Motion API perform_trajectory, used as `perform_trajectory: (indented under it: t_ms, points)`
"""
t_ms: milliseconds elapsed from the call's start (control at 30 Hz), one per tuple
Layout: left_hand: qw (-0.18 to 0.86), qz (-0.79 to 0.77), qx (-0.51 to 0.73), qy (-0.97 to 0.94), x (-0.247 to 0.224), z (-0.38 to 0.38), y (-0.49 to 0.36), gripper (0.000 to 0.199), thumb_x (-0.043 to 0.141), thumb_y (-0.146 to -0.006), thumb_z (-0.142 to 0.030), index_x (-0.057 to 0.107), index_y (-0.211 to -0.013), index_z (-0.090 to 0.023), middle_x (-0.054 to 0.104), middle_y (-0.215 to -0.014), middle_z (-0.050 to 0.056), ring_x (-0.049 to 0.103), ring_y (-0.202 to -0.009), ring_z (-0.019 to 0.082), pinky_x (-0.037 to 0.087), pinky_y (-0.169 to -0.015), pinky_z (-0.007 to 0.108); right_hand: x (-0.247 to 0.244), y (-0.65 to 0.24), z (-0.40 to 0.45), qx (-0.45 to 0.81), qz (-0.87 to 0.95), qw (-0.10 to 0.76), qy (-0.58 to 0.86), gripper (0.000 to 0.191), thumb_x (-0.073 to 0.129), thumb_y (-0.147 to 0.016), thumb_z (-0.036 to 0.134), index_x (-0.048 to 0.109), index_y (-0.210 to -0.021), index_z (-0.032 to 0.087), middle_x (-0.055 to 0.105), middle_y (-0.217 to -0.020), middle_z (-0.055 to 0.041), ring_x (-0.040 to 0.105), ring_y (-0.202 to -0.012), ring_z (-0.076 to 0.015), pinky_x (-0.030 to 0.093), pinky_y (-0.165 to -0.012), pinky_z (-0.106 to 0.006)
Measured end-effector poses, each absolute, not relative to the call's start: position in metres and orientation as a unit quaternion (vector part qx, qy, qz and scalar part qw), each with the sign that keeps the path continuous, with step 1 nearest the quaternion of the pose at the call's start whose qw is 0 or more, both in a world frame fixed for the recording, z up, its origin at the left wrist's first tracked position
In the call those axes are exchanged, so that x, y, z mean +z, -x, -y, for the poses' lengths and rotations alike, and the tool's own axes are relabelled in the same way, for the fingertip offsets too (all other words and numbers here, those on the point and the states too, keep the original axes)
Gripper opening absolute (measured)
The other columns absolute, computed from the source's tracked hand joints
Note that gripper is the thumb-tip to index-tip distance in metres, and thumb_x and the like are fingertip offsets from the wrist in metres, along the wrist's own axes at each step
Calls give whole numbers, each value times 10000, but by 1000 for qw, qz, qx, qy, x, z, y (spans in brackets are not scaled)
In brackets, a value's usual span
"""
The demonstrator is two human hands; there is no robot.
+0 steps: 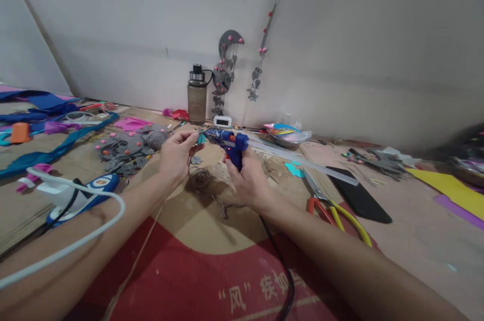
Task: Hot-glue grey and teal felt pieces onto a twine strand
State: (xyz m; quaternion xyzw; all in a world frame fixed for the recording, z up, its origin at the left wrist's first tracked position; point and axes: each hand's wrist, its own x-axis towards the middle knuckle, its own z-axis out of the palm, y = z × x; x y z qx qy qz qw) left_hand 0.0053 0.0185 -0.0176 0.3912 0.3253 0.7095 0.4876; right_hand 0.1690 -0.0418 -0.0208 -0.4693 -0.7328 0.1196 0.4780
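Note:
My right hand (251,177) is wrapped round the handle of a blue hot glue gun (235,145), its nozzle pointing left. A small red light glows on the gun's body, and a black cord runs down from it. In a pinch, my left hand (177,154) holds a small teal felt piece (201,137) right at the nozzle; whether they touch I cannot tell. Grey yarn (201,180) lies loosely coiled on the cardboard below my hands. Clear glue sticks (302,158) lie to the right of the gun.
Scissors (321,197) and a black phone (357,195) lie to the right. A bottle (197,97) and small digital clock (222,121) stand by the white board. Grey felt pieces (124,149) and a blue power strip (100,187) with a white cable lie left. Grey hangings (223,76) hang behind.

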Motion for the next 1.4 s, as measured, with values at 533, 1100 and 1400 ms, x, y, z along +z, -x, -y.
perform_trajectory:
  t_ms: [533, 1100, 1400]
  points:
    - [492, -325, 706, -391, -18, -19, -5, 253, 821, -535, -281, 654, -655, -133, 601, -655, -4, 554, -596, 87, 516, -667, 269, -23, -170, 40, 109, 727, 483, 476, 231, 447, -855, 293, 488, -1056, 187, 611, -896, -84, 569, -775, -208, 458, -723, -356]
    - [496, -327, 707, -384, -15, -16, -6, 250, 819, -530, -274, 657, -659, -134, 603, -657, -7, 553, -596, 85, 517, -662, 267, -22, -170, 42, 105, 730, 468, 487, 272, 437, -861, 316, 497, -1089, 179, 614, -936, -95, 570, -824, -223, 449, -768, -372]
    - [493, -327, 705, -391, -16, -17, -6, 238, 816, -539, -274, 651, -645, -139, 597, -651, -6, 553, -596, 90, 514, -657, 268, -23, -171, 43, 102, 733, 475, 477, 274, 434, -866, 317, 480, -1102, 185, 615, -952, -93, 571, -829, -223, 449, -775, -375]
